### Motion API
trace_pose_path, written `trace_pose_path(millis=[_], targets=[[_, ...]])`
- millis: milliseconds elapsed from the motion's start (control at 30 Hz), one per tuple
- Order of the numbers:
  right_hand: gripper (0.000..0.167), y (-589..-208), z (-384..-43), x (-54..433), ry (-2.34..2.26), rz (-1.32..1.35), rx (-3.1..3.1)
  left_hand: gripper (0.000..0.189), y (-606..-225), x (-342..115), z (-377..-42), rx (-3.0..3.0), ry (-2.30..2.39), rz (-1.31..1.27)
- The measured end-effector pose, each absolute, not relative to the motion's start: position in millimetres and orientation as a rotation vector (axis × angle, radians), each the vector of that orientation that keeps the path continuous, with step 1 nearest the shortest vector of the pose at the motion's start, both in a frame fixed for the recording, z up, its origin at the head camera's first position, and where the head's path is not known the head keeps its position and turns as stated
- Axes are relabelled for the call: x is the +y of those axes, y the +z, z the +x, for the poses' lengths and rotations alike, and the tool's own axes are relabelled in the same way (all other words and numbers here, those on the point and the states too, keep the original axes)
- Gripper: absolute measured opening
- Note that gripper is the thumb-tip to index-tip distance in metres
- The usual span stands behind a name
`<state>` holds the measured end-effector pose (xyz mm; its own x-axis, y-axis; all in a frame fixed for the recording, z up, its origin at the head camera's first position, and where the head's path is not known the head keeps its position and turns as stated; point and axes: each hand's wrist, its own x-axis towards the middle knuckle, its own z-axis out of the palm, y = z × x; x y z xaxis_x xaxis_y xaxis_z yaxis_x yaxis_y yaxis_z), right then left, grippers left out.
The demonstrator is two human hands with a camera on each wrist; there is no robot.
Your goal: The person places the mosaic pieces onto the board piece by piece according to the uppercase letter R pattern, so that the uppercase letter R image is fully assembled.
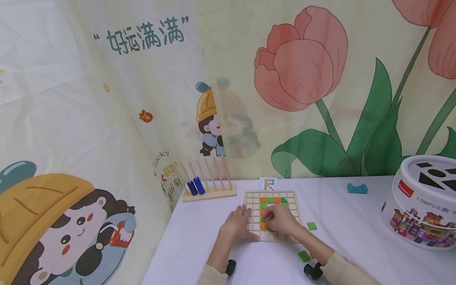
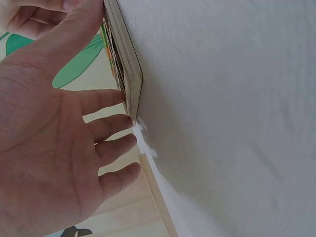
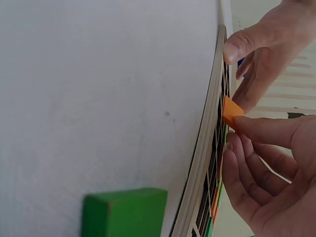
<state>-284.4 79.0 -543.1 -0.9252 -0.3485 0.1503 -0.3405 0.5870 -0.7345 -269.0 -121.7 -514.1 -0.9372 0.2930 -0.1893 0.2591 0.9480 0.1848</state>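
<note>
On the white table lies a wooden grid board (image 1: pixel 292 202), with orange and green square tiles set in several of its cells. My right hand (image 1: pixel 283 219) is over the board's lower middle and pinches an orange tile (image 3: pixel 231 113) between thumb and fingers; the tile stands tilted at the grid. My left hand (image 1: pixel 236 223) rests at the board's left side, its fingers spread and fairly straight along the edge, the thumb at the near corner. Right of the board lies a loose green tile (image 1: pixel 312 226), and another green tile (image 1: pixel 304 256) is by my right forearm.
Behind the board lies a small pattern card (image 1: pixel 268 183). A wooden peg rack (image 1: pixel 210 194) with dark blue beads stands at the back left. A teal block (image 1: pixel 357 189) and a large white bucket (image 1: pixel 422 206) are on the right. Printed curtains hang behind the table.
</note>
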Motion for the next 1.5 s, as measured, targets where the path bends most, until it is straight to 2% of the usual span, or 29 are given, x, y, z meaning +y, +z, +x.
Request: trace_pose_path(millis=[367,633,1100,1500], targets=[[0.018,-545,-282,80,-1.225,-0.689,2.839,0.110,-515,-123,-269,2.883,0.208,0.423],[0.019,-537,-281,89,-1.230,-0.569,2.872,0.110,-515,-124,-271,2.887,0.213,0.421],[0.016,-526,-280,145,-1.202,-0.423,2.952,0.109,-513,-122,-268,2.902,0.221,0.404],[0.027,-526,-265,193,-1.032,-0.287,2.957,0.109,-512,-121,-267,2.896,0.235,0.398]])
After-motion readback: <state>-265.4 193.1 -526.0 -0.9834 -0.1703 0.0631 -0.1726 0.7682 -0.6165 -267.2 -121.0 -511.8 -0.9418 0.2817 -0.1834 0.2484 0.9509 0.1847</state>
